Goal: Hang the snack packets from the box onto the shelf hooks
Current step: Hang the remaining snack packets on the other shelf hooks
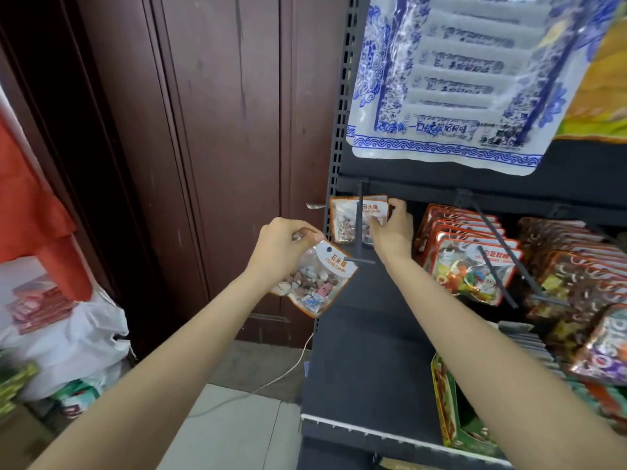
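Packet [314, 281] pinched at top by L hand [283, 251], near hook [360, 228] tip; R hand [392, 228] grips hung packet [351, 217] (orange-edged) w/ curled fingers.

You see an orange-edged candy packet [314, 281], a blue-and-white patterned bag [451, 83], and a reddish-brown door [203, 130].

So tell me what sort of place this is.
Most likely a small shop. A dark retail shelf with hooks carries rows of hanging snack packets, and the left hand holds a stone candy packet at a hook.
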